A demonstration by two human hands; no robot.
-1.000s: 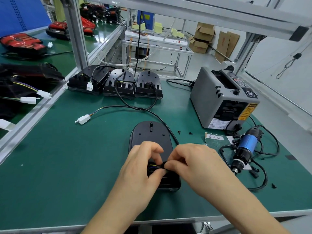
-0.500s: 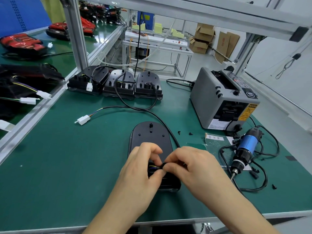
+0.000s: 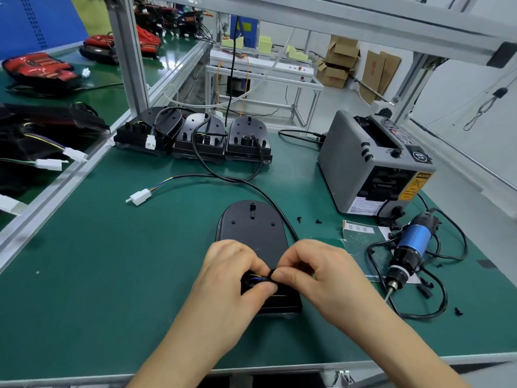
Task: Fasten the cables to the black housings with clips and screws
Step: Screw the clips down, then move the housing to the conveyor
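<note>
Across the last second almost nothing has shifted. On the left, the white connector (image 3: 140, 196) at the cable's free end lies where it lay, toward ten o'clock from the hands. The cable (image 3: 268, 197) runs from it in the same loop to the right edge of the black housing (image 3: 251, 233). The housing lies flat in the middle of the table (image 3: 112, 261), its near end under the hands.

The left hand (image 3: 232, 278) has stayed on that near end, thumb and curled fingers (image 3: 263, 288) pinching the cable's last stretch, where coloured wires show. The right hand (image 3: 316, 273) has only tightened a little. Its thumb and forefinger grasp what looks like a small black clip (image 3: 272, 274) wrapped round the cable, touching the left fingertips. So the task's thing sits between the two sets of fingers, at three o'clock of the left thumb and nine o'clock of the right forefinger, just above the housing.

The likely reading is that the clip is still being seated and no screw has gone in. Small black fasteners (image 3: 300, 219) lie loose at one o'clock from the hands, and the electric screwdriver (image 3: 408, 247) lies untouched at three o'clock.
</note>
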